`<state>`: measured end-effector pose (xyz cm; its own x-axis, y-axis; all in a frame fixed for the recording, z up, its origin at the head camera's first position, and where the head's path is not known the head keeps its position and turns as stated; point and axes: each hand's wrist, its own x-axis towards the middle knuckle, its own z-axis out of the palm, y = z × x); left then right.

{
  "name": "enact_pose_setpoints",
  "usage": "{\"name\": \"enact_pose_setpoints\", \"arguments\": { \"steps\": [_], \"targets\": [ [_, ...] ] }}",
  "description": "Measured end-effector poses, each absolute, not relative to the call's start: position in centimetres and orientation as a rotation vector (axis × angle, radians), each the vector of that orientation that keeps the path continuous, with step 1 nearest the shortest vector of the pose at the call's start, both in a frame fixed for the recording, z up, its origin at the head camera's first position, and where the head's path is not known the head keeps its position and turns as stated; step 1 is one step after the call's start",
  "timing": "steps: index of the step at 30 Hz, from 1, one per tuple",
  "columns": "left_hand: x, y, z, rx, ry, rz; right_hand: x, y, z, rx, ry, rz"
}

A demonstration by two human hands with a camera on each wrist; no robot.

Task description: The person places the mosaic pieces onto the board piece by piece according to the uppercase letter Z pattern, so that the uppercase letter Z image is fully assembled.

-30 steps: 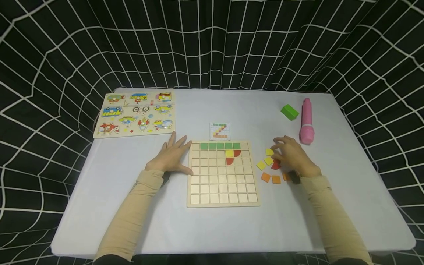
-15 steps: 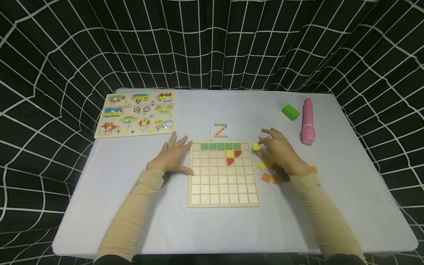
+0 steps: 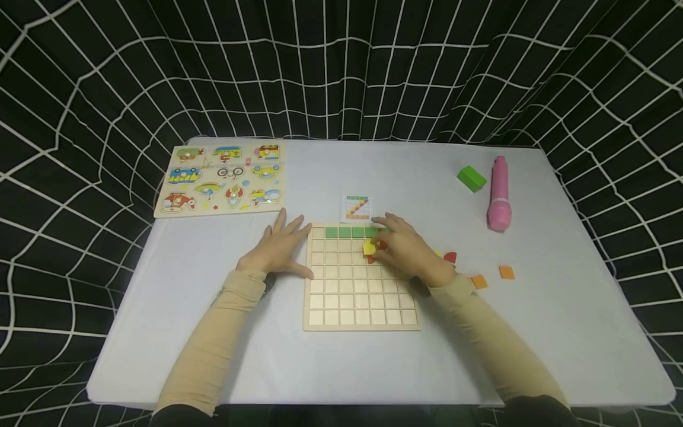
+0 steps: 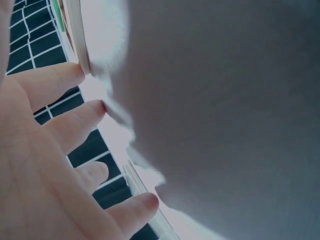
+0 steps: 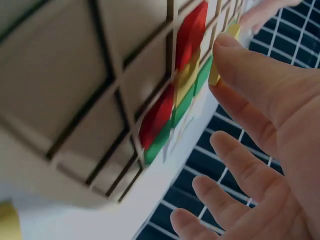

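A wooden grid board (image 3: 360, 302) lies mid-table, with green square tiles (image 3: 345, 232) along its top row. My left hand (image 3: 274, 249) is spread flat at the board's left side, its thumb and one fingertip at the edge. Over the upper part of the grid, my right hand (image 3: 408, 252) pinches a yellow square tile (image 5: 215, 72) between thumb and index finger, the other fingers extended. In the right wrist view, two red quarter-round tiles (image 5: 191, 37) and another yellow tile (image 5: 187, 75) sit in the grid below the green row. A small pattern card (image 3: 357, 209) lies just behind the board.
Loose orange tiles (image 3: 479, 281) and a red tile (image 3: 450, 257) lie right of the board, partly hidden by my right arm. A vehicle puzzle board (image 3: 208, 210) is at the back left. A green block (image 3: 472, 178) and a pink, club-shaped object (image 3: 500, 193) stand back right.
My right hand has picked up a yellow tile from the loose pieces and carried it left over the grid. My left hand has stayed at the board's edge.
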<state>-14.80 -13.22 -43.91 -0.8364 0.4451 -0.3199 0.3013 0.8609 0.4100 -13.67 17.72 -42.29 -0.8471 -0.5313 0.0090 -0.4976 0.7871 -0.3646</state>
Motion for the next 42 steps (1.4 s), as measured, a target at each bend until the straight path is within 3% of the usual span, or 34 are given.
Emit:
{"name": "enact_pose_setpoints", "arguments": {
  "steps": [21,42],
  "targets": [
    [-14.7,-13.1,-43.9,0.556,2.617,0.478,-13.1,17.1,-44.1,-0.952,2.903,-0.511],
    [-15.0,-13.2,-44.1,0.553,2.609,0.488,-11.5,28.6,-42.7,-0.517,2.977,-0.533]
  ]
}}
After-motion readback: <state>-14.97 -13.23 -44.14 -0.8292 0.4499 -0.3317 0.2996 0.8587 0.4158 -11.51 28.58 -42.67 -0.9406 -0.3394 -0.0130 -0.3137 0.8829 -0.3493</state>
